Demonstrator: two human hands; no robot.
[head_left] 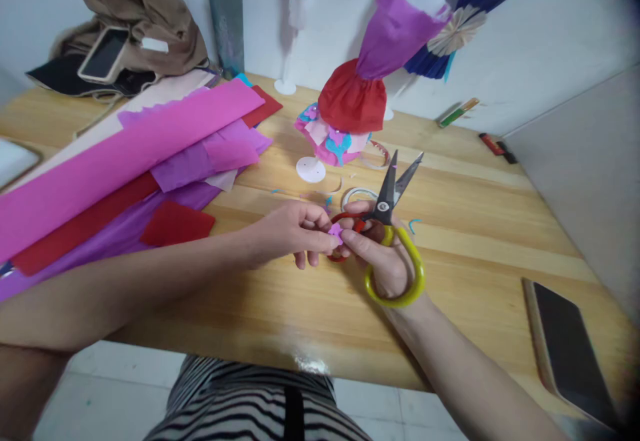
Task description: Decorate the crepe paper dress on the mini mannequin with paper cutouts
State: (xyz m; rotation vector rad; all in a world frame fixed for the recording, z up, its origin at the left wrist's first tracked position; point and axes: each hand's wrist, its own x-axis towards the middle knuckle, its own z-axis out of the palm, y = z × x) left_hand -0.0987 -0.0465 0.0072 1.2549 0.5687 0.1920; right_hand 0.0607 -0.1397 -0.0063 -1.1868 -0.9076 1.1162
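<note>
Over the middle of the table, my left hand [295, 234] pinches a small pinkish-purple paper piece [335, 231] between thumb and fingertips. My right hand [375, 251] meets it from the other side, its thumb and fingertip at the same piece. Scissors [384, 202] with one yellow and one red handle hang on my right hand, the yellow loop around the base of the thumb. Their blades are spread and point away from me. Behind my hands stands a dress form [409, 24] in a purple paper top, a red skirt [353, 97] and a ruffled lower layer with blue and pink petals.
Crepe paper sheets [135, 144] in pink, purple and red lie at left. A phone [570, 347] rests at right. Behind are a bottle [225, 17], a brown cloth bag [145, 14] with another phone [104, 54], and a glue tube [459, 113]. Paper scraps lie near my hands.
</note>
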